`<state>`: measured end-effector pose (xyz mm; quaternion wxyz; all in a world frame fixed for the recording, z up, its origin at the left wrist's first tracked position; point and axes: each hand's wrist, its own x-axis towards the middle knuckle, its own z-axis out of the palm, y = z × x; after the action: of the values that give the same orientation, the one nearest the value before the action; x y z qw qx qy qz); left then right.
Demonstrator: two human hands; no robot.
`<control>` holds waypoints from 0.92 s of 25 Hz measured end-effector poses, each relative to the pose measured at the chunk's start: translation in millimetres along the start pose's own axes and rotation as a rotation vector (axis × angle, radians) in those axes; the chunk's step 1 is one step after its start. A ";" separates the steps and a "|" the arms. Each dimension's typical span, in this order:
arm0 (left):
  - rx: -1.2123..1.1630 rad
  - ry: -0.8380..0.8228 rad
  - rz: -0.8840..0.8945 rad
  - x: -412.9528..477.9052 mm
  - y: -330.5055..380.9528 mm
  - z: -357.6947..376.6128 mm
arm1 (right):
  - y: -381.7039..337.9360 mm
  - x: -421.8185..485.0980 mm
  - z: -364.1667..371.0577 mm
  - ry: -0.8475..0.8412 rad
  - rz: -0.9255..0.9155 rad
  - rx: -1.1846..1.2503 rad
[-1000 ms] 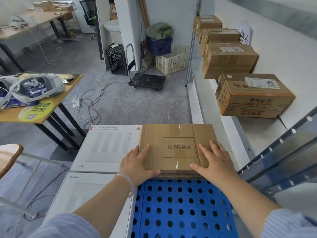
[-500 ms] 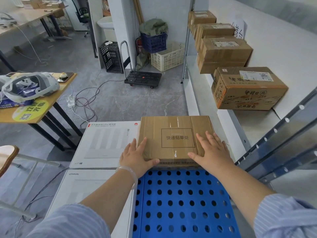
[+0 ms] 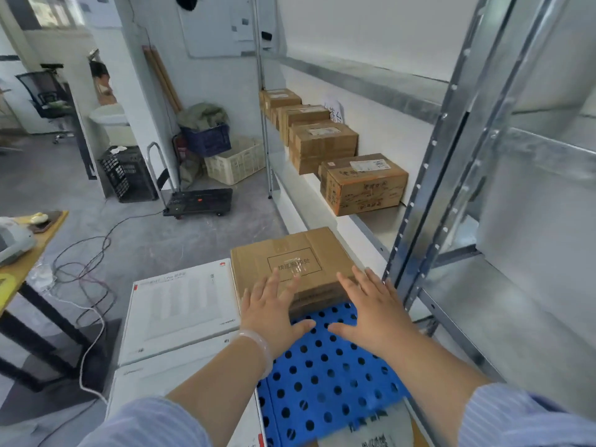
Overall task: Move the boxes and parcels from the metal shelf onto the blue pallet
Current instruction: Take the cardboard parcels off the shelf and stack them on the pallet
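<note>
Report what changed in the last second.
The left hand and right hand drew back off the cardboard box toward the person, open, palms now over the blue pallet. The box stayed put beside the white box; the shelf boxes are unmoved.

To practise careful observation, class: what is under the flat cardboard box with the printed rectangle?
The cardboard box sits on the perforated blue pallet, which shows at its near edge. What lies further beneath is covered by the box.

Grey floor (image 3: 48,175), loose cables (image 3: 80,253), black trolley (image 3: 198,201), cream crate (image 3: 235,164), wooden desk (image 3: 48,233) left, white wall (image 3: 371,33)
</note>
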<state>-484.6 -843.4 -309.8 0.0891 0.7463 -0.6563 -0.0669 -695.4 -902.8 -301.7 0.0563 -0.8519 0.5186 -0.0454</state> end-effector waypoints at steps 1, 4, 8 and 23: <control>0.003 0.020 0.072 -6.1 7.1 -3.9 | -4.6 -20.9 -1.1 0.024 0.036 0.000; 0.031 0.044 0.281 -34.5 32.8 -3.4 | -17.6 -91.9 4.6 0.037 0.167 0.008; 0.027 -0.055 0.452 -84.6 68.2 12.8 | -26.9 -185.1 12.6 0.069 0.367 -0.003; -0.024 -0.092 1.128 -286.9 302.4 21.8 | -0.1 -517.3 -40.8 0.258 1.041 -0.142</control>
<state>-819.2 -597.1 -269.2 0.0908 0.2753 -0.9558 -0.0491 -937.8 -445.0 -271.0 -0.0507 -0.4713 0.8768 -0.0806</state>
